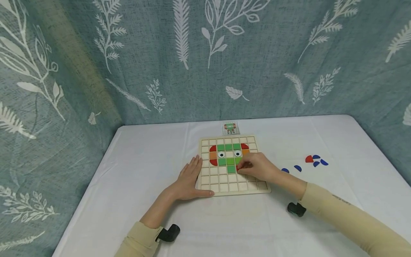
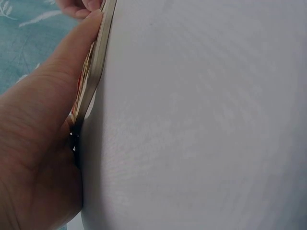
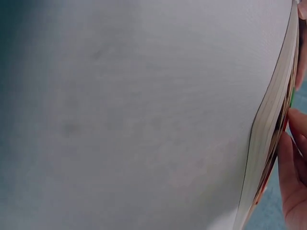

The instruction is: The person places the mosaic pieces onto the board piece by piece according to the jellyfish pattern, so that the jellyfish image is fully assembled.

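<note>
A wooden grid board [image 1: 215, 187] lies on the white table, its upper cells filled with green squares [image 1: 228, 147], red rounded pieces [image 1: 213, 148], orange squares [image 1: 213, 155] and eye tiles [image 1: 221, 154]. My left hand [image 1: 187, 182] lies along the board's left side, fingers straight, with the thumb at the near edge. Over the right part of the board, my right hand [image 1: 258, 167] pinches a red piece [image 1: 237, 169] beside the lowest green square. That piece is mostly hidden by the fingers. In the right wrist view, the fingertips [image 3: 293, 115] are right at the board's surface.
A small picture card [image 1: 230, 127] lies beyond the board's far edge. To the right are several blue half-round pieces [image 1: 298, 168] and a red piece [image 1: 309, 159]. A patterned curtain [image 1: 192, 89] stands behind the table [image 1: 154, 157].
</note>
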Demonstrator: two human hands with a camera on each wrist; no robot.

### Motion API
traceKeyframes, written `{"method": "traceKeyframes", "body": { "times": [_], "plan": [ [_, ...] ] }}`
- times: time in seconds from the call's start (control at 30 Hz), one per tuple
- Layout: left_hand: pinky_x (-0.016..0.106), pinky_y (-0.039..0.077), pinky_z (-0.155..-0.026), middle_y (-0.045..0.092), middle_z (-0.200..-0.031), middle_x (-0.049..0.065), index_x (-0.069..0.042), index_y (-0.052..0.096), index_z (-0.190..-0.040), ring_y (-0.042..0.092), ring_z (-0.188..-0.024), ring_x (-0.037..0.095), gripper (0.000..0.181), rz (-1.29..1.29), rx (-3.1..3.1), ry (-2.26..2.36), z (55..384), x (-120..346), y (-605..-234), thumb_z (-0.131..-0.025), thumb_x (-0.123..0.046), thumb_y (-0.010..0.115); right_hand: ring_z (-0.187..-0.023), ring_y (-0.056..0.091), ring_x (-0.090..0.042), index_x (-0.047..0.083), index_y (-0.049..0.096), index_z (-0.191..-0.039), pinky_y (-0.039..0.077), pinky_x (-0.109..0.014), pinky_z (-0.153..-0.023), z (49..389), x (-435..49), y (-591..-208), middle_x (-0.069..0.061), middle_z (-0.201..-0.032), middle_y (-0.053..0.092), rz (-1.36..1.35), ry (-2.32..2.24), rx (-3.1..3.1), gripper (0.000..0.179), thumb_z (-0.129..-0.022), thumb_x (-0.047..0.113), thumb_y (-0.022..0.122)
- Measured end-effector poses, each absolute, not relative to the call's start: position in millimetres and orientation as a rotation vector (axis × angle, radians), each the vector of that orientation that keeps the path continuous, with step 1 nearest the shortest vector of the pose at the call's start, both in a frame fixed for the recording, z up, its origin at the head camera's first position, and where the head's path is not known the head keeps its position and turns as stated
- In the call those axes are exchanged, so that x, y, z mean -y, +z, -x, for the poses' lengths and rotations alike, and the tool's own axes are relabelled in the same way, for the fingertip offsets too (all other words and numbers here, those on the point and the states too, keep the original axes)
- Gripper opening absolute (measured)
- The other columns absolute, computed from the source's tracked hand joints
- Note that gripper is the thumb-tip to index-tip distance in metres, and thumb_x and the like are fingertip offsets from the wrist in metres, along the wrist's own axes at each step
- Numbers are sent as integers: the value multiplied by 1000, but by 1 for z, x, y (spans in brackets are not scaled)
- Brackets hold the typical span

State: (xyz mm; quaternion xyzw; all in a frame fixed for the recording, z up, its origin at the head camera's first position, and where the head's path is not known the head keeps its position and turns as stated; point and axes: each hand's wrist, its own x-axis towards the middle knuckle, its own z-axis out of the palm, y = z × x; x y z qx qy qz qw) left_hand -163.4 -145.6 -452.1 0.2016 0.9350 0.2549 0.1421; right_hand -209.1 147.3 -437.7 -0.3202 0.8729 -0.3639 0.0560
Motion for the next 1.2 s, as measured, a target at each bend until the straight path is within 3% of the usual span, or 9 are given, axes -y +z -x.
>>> {"method": "traceKeyframes", "body": {
  "times": [0.23, 0.43, 0.67, 0.9, 1.2],
  "plan": [
    [48, 0, -118, -5, -162, 14, 0, 1, -155, -8, -149, 27, 121, -581, -2695, 733, 164, 145, -452, -78, -57, 74, -84, 65, -11, 11, 75, -93, 55, -27, -74, 207, -164, -436, 6, -90, 69, 986, -1144, -2697, 5, -89, 10, 72],
    [49, 1, -118, -5, -162, 15, 1, 2, -155, -7, -149, 28, 121, -576, -2701, 741, 164, 144, -452, -77, -57, 75, -82, 61, -14, 8, 74, -97, 54, -29, -72, 206, -206, -435, 1, -93, 67, 828, -1122, -2809, 9, -90, 6, 70],
    [49, 1, -118, -5, -162, 15, 2, 2, -155, -7, -149, 28, 120, -576, -2704, 719, 163, 144, -451, -78, -57, 74, -88, 61, -27, 2, 72, -104, 53, -43, -75, 199, -275, -428, -13, -102, 67, 599, -915, -2987, 16, -88, 1, 68],
    [49, 0, -118, -4, -162, 16, 2, 3, -155, -7, -148, 28, 120, -577, -2703, 719, 163, 143, -451, -78, -57, 75, -110, 53, -47, -3, 68, -109, 42, -62, -90, 193, -322, -430, -28, -114, 62, 506, -782, -3085, 23, -86, 0, 68],
    [48, 0, -118, -5, -162, 16, 2, 2, -154, -7, -148, 28, 120, -577, -2699, 722, 163, 143, -451, -78, -56, 75, -107, 54, -47, -4, 66, -114, 44, -63, -89, 196, -331, -432, -30, -115, 62, 396, -828, -3034, 27, -89, 7, 68]
  ]
}}
